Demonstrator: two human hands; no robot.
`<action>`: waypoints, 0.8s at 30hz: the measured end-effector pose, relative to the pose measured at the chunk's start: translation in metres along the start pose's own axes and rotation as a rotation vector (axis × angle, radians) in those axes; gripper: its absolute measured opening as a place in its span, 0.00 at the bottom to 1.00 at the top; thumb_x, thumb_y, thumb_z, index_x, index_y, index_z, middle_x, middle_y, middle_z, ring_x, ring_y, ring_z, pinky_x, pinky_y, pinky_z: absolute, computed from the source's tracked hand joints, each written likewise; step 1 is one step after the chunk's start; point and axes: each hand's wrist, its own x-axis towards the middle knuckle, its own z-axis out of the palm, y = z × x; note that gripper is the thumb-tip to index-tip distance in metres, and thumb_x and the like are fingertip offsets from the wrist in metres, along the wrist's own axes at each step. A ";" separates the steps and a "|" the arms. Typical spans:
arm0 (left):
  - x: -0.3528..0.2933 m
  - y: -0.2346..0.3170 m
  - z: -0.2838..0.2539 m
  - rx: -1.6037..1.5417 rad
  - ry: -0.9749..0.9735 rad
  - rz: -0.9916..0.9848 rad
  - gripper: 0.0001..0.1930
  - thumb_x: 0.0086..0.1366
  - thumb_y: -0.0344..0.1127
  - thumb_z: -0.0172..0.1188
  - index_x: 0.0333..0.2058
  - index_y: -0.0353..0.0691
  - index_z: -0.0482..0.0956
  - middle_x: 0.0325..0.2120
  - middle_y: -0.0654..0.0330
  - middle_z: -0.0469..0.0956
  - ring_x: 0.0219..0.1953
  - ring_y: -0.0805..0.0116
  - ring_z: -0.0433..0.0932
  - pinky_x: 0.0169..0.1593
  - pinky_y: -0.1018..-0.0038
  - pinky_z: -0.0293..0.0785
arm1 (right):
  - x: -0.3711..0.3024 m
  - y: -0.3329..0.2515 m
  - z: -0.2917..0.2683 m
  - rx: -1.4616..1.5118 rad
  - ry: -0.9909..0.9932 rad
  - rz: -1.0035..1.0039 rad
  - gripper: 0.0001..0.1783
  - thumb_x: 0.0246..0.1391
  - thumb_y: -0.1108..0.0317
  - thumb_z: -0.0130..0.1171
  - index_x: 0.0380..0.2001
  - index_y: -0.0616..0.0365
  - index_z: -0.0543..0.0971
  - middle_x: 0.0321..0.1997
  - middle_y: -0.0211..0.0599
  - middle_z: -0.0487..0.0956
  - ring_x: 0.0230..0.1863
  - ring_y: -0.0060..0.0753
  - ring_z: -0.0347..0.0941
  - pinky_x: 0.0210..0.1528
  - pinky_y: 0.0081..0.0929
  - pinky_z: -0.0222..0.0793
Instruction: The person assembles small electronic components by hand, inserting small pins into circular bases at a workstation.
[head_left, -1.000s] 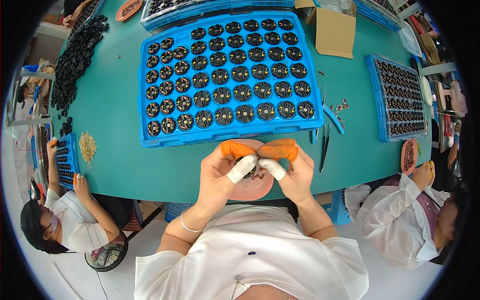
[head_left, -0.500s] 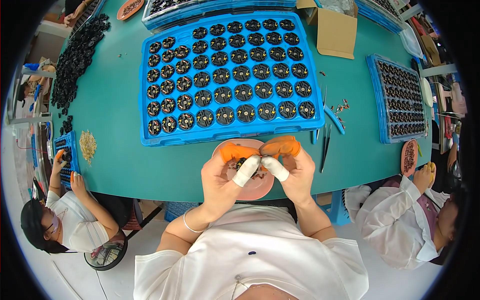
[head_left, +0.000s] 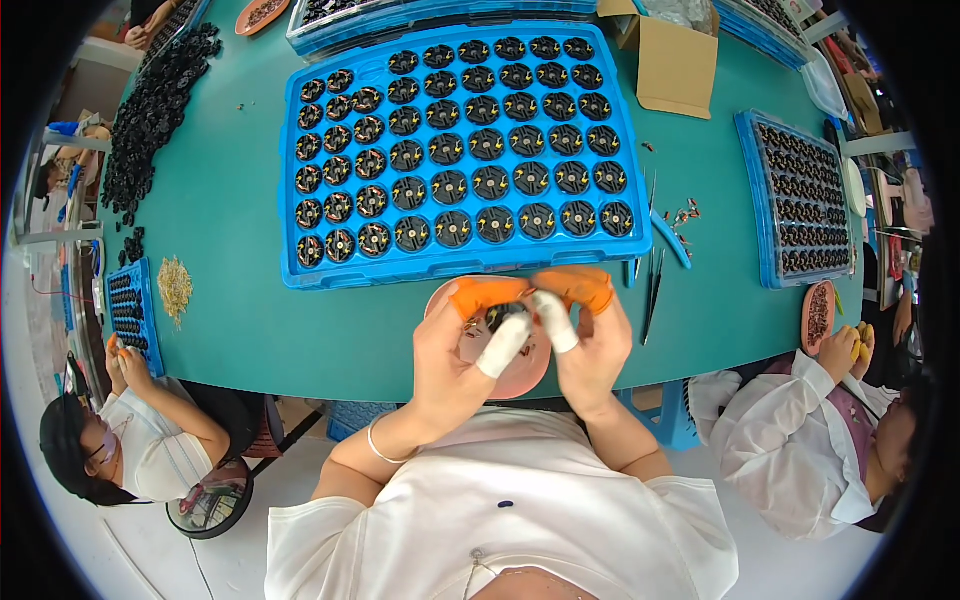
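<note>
My left hand (head_left: 455, 340), with orange and white finger covers, is closed around a round black part (head_left: 503, 316). It is the same sort as the discs in the tray. My right hand (head_left: 590, 335) meets it at the fingertips, thumb and fingers pinched together. A tiny reddish piece seems to show between the tips, too small and blurred to name. Both hands are above a pink dish (head_left: 520, 385) holding small reddish-brown pieces. Just beyond them lies a blue tray (head_left: 460, 267) with rows of round black parts carrying yellow or reddish bits.
Right of the tray are tweezers (head_left: 652, 300), a blue-handled tool (head_left: 672, 242) and loose small pieces (head_left: 686, 214). Farther out stand a cardboard box (head_left: 676, 75) and another filled tray (head_left: 765, 200). Black parts (head_left: 165, 110) are heaped at left. Co-workers sit at both sides.
My hands have shifted slightly, and the left thumb has swung right across the black part, which shows more now. My right thumb is more upright. The left co-worker's hands have come together.
</note>
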 end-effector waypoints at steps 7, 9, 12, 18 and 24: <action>-0.001 -0.011 -0.018 0.071 -0.229 0.007 0.24 0.59 0.22 0.61 0.54 0.30 0.68 0.46 0.55 0.75 0.44 0.66 0.77 0.49 0.72 0.74 | 0.009 -0.007 -0.021 0.206 -0.219 0.222 0.09 0.52 0.78 0.60 0.37 0.65 0.76 0.36 0.34 0.76 0.34 0.22 0.70 0.37 0.20 0.66; -0.002 -0.013 -0.017 0.036 -0.200 -0.010 0.24 0.59 0.22 0.62 0.54 0.30 0.69 0.47 0.54 0.74 0.43 0.67 0.77 0.48 0.72 0.74 | 0.009 -0.007 -0.022 0.119 -0.308 0.222 0.09 0.51 0.78 0.61 0.37 0.65 0.77 0.36 0.34 0.76 0.34 0.21 0.69 0.38 0.20 0.66; -0.002 -0.010 -0.019 0.033 -0.215 -0.053 0.24 0.58 0.21 0.62 0.54 0.30 0.69 0.48 0.53 0.74 0.43 0.68 0.77 0.47 0.73 0.75 | 0.009 -0.008 -0.021 0.092 -0.269 0.246 0.09 0.49 0.78 0.62 0.36 0.64 0.77 0.36 0.34 0.76 0.33 0.21 0.68 0.38 0.21 0.65; 0.001 -0.013 -0.019 0.045 -0.248 0.008 0.24 0.57 0.22 0.63 0.53 0.30 0.69 0.47 0.53 0.74 0.43 0.69 0.77 0.46 0.73 0.76 | 0.010 -0.006 -0.023 0.118 -0.288 0.257 0.10 0.49 0.78 0.63 0.36 0.64 0.77 0.35 0.33 0.76 0.33 0.21 0.69 0.37 0.20 0.65; 0.000 -0.006 -0.018 0.072 -0.218 -0.008 0.21 0.59 0.22 0.62 0.52 0.30 0.71 0.42 0.56 0.77 0.40 0.69 0.78 0.46 0.74 0.76 | 0.010 -0.013 -0.022 0.096 -0.297 0.256 0.10 0.48 0.77 0.64 0.36 0.64 0.78 0.35 0.33 0.76 0.33 0.22 0.69 0.37 0.20 0.64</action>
